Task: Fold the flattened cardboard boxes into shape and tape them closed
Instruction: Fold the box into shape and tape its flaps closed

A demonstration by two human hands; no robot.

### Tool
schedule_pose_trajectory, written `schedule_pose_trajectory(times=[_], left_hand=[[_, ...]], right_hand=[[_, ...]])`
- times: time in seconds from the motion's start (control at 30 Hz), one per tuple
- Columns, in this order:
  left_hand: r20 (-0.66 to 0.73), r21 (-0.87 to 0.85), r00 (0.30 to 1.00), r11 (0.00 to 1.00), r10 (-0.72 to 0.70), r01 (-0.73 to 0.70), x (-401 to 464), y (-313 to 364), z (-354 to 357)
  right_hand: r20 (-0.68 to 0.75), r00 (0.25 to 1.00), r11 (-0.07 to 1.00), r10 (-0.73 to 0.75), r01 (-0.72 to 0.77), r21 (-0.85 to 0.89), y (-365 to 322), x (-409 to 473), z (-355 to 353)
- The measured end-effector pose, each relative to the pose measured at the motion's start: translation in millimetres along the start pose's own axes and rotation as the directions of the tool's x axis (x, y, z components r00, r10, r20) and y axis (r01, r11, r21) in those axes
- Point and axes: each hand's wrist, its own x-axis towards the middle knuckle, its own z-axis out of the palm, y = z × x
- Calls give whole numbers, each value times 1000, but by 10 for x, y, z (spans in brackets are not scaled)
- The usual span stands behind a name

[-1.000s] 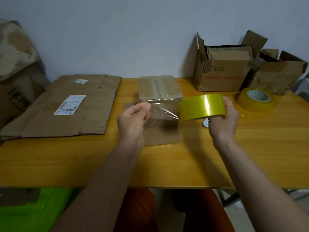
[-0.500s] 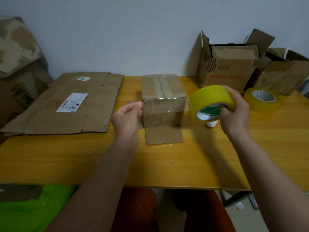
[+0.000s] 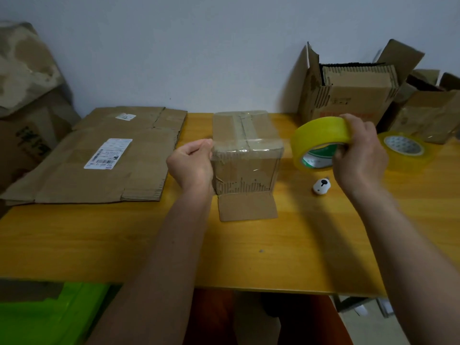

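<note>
A small folded cardboard box stands mid-table, its top taped, one flap lying flat toward me. A clear strip of tape stretches across the box's near upper edge, from my left hand to the roll. My left hand pinches the tape's free end at the box's left corner. My right hand grips the yellow tape roll, held in the air just right of the box. Flattened cardboard boxes lie on the table to the left.
A second tape roll lies at the right. A small white cutter sits below the held roll. Open cardboard boxes stand against the wall at back right. A green bin is below the table edge, left.
The tape strip, first held in the air in front of the box, now lies against the box's front top edge. The roll has swung out to the right and tilted.
</note>
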Motion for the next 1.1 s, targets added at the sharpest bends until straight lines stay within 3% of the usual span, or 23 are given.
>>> schedule_pose_trajectory(times=[0.17,0.33,0.47,0.53,0.63,0.73,0.8,0.83,0.9,0.93,0.97,1.0,1.07,1.1], left_hand=[[25,58,999,998,23,-24,55,-37,-45],[14,83,1000,996,-14,13,79,-107,-74],[33,65,985,984,-170,168,84,-198,-81],[63,-28,935,936,-348,351,107,-236,-86],[111,1,810,815,-576,580,147,-329,-113],[181,-51,732,737,-657,674,131,-379,-106],[150,-52,788,791,-598,610,109,-368,-101],[90,-13,867,870,-491,494,104,-357,-104],[-11,189,998,980,-60,61,96,-304,-127],[21,312,982,932,189,-186,76,-243,-136],[125,433,923,817,365,-382,51,-176,-131],[269,566,852,643,449,-517,33,-120,-115],[515,760,754,191,407,-622,28,-32,-48],[567,796,750,9,342,-605,36,24,5]], right_hand=[[-16,1000,999,-7,6,-37,53,101,50],[61,998,997,-14,18,-74,88,111,184],[117,993,998,-20,27,-62,97,19,315],[134,991,999,-22,27,-41,95,-10,349],[159,987,1000,-16,17,-1,105,-46,358],[172,985,999,4,-10,33,118,-75,364],[182,983,999,27,-32,22,110,-82,369],[190,981,1000,25,-28,11,104,-86,371],[213,977,1000,2,-7,26,74,-102,366],[232,973,998,-11,-4,67,53,-113,366],[261,965,992,-21,-11,124,25,-126,362],[304,952,982,-35,-24,187,-7,-141,355],[424,901,941,-86,-67,333,-74,-181,312],[490,864,908,-119,-105,406,-107,-205,272]])
